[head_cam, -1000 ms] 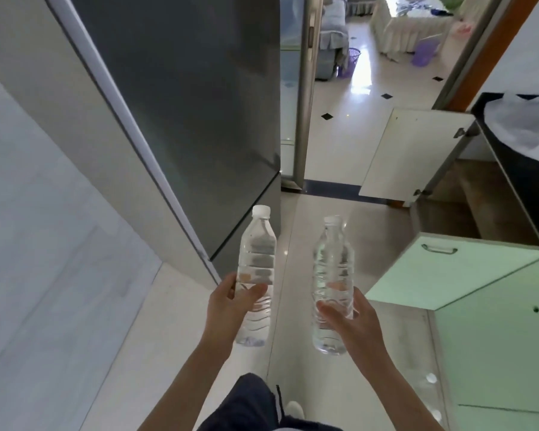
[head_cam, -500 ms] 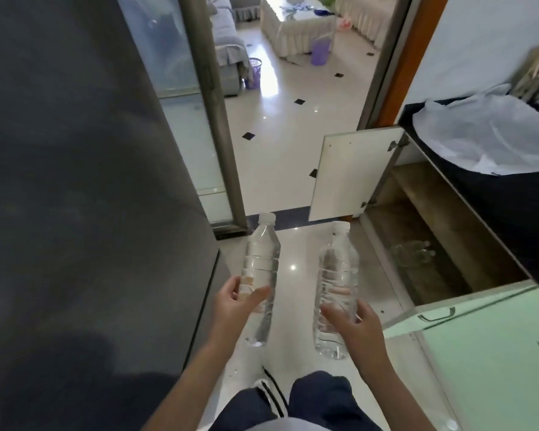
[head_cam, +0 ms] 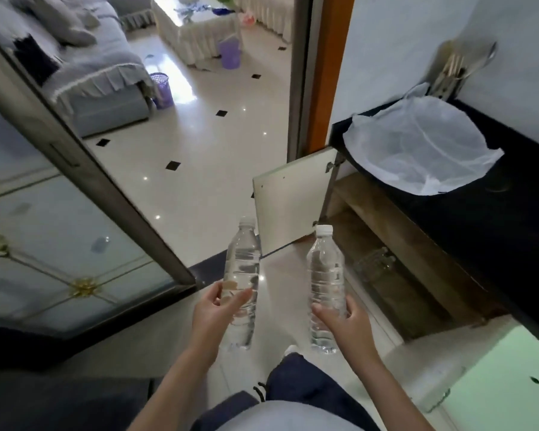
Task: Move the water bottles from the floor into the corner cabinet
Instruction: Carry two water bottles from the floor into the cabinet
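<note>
I hold two clear water bottles with white caps, both upright above the floor. My left hand [head_cam: 213, 312] grips the left bottle [head_cam: 242, 275] around its lower half. My right hand [head_cam: 346, 328] grips the right bottle [head_cam: 325, 275] the same way. To the right, the corner cabinet [head_cam: 395, 244] stands with its door [head_cam: 290, 209] swung open, and its wooden shelves show. Another clear bottle [head_cam: 374, 266] lies on its side on the cabinet's lower shelf. The right bottle is nearest the opening, just left of it.
A black countertop [head_cam: 495, 231] with a white plastic bag [head_cam: 420, 154] runs above the cabinet. A pale green open door [head_cam: 507, 384] juts out at lower right. A dark-framed sliding glass door [head_cam: 84, 231] angles along the left. Beyond the doorway lie a sofa [head_cam: 84, 73] and purple bins.
The view has swung right and forward toward the cabinet. The dark fridge on the left has left the view. The cabinet opening is closer and more of its inside shows. Both hands still hold their bottles.
</note>
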Demonstrator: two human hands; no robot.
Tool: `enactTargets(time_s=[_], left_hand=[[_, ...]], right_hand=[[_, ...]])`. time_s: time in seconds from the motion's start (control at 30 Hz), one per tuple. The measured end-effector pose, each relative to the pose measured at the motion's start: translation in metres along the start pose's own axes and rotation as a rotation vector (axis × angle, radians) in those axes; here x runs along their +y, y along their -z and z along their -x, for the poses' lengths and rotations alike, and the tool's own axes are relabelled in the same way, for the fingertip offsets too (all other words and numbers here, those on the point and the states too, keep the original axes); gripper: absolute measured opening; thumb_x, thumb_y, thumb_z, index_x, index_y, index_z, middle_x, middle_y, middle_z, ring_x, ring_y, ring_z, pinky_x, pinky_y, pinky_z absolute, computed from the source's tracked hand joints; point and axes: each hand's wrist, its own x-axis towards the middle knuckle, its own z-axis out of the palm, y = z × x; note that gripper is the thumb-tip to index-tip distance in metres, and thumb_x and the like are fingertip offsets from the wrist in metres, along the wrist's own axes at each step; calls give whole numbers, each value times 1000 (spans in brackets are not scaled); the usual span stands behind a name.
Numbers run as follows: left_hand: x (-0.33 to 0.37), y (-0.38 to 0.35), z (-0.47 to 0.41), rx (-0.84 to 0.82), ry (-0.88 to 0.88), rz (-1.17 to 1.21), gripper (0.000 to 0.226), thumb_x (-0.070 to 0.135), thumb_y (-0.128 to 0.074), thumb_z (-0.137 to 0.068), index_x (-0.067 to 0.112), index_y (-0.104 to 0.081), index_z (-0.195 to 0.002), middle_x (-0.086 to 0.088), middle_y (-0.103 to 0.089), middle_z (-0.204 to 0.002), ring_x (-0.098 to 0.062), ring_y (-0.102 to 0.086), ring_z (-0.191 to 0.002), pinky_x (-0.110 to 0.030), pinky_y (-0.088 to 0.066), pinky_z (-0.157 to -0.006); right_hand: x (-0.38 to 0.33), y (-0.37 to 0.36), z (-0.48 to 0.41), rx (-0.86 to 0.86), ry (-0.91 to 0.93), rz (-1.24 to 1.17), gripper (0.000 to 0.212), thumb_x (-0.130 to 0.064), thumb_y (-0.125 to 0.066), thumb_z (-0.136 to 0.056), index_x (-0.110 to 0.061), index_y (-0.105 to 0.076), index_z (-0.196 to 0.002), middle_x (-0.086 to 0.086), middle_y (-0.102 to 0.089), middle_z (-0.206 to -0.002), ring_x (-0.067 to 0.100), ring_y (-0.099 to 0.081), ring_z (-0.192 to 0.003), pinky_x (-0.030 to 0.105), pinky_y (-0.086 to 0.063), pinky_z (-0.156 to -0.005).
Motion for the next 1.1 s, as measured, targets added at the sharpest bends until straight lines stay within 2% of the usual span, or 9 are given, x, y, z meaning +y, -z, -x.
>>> enactTargets(time_s=[0.17, 0.33, 0.5, 0.63, 0.73, 0.83, 1.0, 1.1], left_hand=[[51, -50, -81, -127, 13, -63, 27, 27, -80, -77, 20, -68, -100, -1, -77, -87, -24, -73, -84, -46, -57, -85], [93, -103, -153, -311, 31, -151, 21, 21, -79, -79, 18, -70, -98, -5, -77, -86, -23, -74, -78, -36, -57, -75], [105, -154, -226, -565, 44, -339, 21, 18, -80, -79, 13, -68, -95, -1, -74, -72, -15, -71, -60, -20, -51, -50], [107, -189, -273, -755, 79, -495, 27, 31, -81, -76, 23, -66, -97, -2, -76, -82, -21, -74, -70, -30, -57, -62], [103, -214, -298, -833, 98, -555, 27, 32, -80, -76, 22, -66, -96, -2, -76, -79, -21, -74, -67, -27, -57, -58], [90, -239, -320, -868, 126, -582, 28, 29, -80, -77, 19, -65, -97, -2, -76, -79, -18, -73, -64, -21, -54, -52], [25, -280, -368, -922, 174, -622, 32, 36, -82, -75, 23, -67, -101, -6, -76, -84, -26, -74, -74, -41, -61, -71], [-31, -307, -402, -919, 162, -647, 30, 38, -80, -76, 22, -68, -99, -3, -76, -83, -18, -74, -73, -29, -59, -66]], right_hand=[[-29, 22, -65, 139, -48, -21, 34, -19, -79, -80, -13, -61, -108, 9, -71, -92, 6, -71, -68, 14, -51, -54], [-39, 37, -106, 409, -100, -109, 21, -14, -80, -79, -8, -66, -93, 12, -72, -77, 11, -69, -59, 13, -49, -50], [-24, 25, -135, 679, -222, -257, 22, -14, -82, -78, -12, -68, -94, 8, -75, -79, 19, -73, -67, 19, -53, -54], [-19, 8, -159, 833, -283, -343, 19, -13, -80, -80, -13, -67, -94, 6, -75, -77, 16, -73, -63, 18, -53, -52], [-13, 0, -181, 896, -343, -402, 20, -16, -81, -79, -16, -67, -94, 2, -76, -76, 16, -74, -65, 23, -55, -56], [0, 2, -205, 939, -374, -468, 20, -15, -80, -80, -14, -68, -96, 8, -76, -80, 22, -75, -70, 31, -59, -64], [59, 17, -257, 901, -394, -525, 22, -13, -78, -82, -11, -68, -102, 13, -75, -84, 31, -74, -75, 39, -62, -68], [123, 26, -291, 881, -410, -518, 26, -15, -80, -81, -11, -68, -104, 13, -75, -84, 32, -74, -75, 48, -61, -71]])
